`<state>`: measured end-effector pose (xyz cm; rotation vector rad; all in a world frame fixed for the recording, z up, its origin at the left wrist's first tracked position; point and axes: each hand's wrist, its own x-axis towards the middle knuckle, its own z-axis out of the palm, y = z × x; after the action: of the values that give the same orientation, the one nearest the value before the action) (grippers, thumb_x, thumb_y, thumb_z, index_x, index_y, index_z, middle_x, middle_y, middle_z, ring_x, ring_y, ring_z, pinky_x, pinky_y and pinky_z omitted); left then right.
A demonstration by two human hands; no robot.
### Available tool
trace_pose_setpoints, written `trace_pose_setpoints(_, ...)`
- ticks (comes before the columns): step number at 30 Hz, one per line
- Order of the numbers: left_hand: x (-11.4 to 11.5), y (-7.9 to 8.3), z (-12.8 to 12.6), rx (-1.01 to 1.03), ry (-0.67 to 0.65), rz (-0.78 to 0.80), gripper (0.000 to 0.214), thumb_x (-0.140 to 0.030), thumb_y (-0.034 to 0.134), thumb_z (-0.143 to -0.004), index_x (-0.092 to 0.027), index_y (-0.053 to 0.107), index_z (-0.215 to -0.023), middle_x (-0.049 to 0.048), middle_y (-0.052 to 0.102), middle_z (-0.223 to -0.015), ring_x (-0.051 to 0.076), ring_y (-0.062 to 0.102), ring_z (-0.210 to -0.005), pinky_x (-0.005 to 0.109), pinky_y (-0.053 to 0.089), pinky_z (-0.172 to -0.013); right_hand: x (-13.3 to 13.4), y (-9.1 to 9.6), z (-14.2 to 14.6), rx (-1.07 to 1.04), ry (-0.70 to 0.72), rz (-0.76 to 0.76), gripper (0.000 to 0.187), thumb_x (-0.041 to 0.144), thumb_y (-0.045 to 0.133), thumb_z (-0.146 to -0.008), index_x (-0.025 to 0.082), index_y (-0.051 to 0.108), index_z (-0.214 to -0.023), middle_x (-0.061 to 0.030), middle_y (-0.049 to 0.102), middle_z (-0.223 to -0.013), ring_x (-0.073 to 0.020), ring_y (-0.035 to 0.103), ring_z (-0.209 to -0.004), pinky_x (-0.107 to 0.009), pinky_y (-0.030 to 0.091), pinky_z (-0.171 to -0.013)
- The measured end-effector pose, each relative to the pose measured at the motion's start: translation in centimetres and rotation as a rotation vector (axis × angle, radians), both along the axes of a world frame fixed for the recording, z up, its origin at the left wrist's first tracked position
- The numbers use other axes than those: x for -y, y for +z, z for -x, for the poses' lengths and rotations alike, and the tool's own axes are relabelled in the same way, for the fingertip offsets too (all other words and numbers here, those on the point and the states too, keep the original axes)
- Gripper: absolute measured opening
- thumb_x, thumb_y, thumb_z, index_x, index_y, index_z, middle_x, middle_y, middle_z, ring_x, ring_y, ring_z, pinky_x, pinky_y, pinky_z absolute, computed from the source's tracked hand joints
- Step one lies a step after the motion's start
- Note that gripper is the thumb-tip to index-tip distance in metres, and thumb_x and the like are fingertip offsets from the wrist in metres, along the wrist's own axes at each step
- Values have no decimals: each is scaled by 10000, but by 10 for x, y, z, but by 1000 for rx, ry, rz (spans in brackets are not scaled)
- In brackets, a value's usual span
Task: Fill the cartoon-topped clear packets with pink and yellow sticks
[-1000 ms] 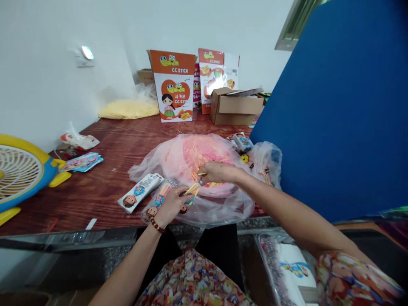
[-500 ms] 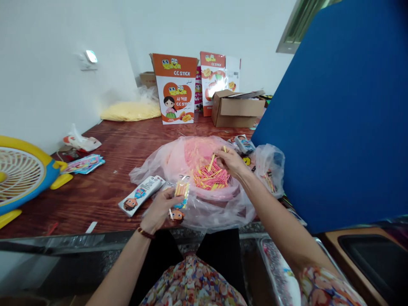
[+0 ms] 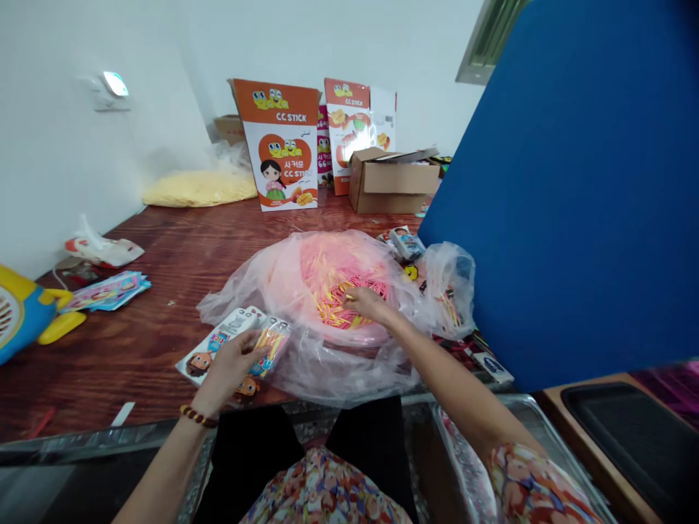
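My left hand [image 3: 228, 370] is closed on a small clear printed pouch [image 3: 277, 338] with thin yellow and pink sticks inside. Under and beside it lies a stack of white printed pouches [image 3: 210, 342] with a cartoon face. My right hand [image 3: 367, 303] reaches into a large clear plastic bag [image 3: 281, 273] lying open on the table. Its fingers are pinched, and a bit of yellow stick [image 3: 348, 297] shows at the tips. Around them spreads a heap of thin pink and yellow sticks [image 3: 336, 314]; the rest of the fingertips is hard to make out.
Behind stand an orange-and-white carton [image 3: 287, 156] and an open brown box [image 3: 401, 189]. A blue panel [image 3: 546, 204] rises on the right, beside a smaller plastic bag [image 3: 451, 291]. At left are colourful packets [image 3: 112, 291] and part of a fan [image 3: 27, 313].
My right hand has gone from above the heap, with yellow sticks in its fingers, down into the heap. The left hand has lowered the pouch onto the stack. The view has shifted right.
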<state>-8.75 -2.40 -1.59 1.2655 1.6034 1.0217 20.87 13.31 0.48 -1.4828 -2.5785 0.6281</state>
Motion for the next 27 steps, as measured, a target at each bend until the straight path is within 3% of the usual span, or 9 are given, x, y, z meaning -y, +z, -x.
trace_pose_setpoints(5,-7,-17,-2,-549,-31,-18,409,-444,549,-795,-178,647,-1090,100,732,-1014,292,665,-938,384,479,-848,3,3,2,182,47,-39,212,243,516,-864,185,695,-962,-88,718,-952,-216,647,-898,-255,398,-689)
trace_pose_setpoints(11,-7,-22,-4,-788,-6,-156,453,-376,494,-859,-135,570,-1235,136,673,-1065,284,641,-974,393,482,-883,-2,5,0,293,122,-106,259,224,482,-879,171,706,-999,-120,724,-976,-236,647,-906,-270,409,-712)
trace_pose_setpoints(15,-2,-22,-4,-895,-30,-244,461,-370,449,-902,-115,533,-1277,139,629,-1025,287,621,-947,402,492,-865,-6,12,-22,245,64,-92,245,237,488,-873,169,714,-939,-89,716,-879,-194,626,-795,-248,371,-662)
trace_pose_setpoints(19,3,-21,-6,-977,-5,-286,472,-378,411,-931,-112,495,-1312,162,609,-1080,311,601,-996,438,475,-901,-3,7,-34,36,11,-38,231,269,508,-875,163,707,-924,-27,679,-772,-145,572,-691,-227,343,-629)
trace_pose_setpoints(23,5,-21,-7,-938,6,-296,488,-416,406,-935,-110,497,-1304,166,615,-1079,313,605,-988,443,476,-901,0,-6,-19,0,33,-23,223,261,503,-883,158,701,-899,-22,673,-771,-144,590,-724,-218,347,-627)
trace_pose_setpoints(27,10,-20,-7,-833,43,-336,508,-437,425,-924,-126,487,-1321,140,640,-1055,294,620,-963,425,476,-904,-1,-8,0,194,96,-57,263,276,476,-912,172,704,-991,-85,718,-949,-191,642,-875,-236,394,-675)
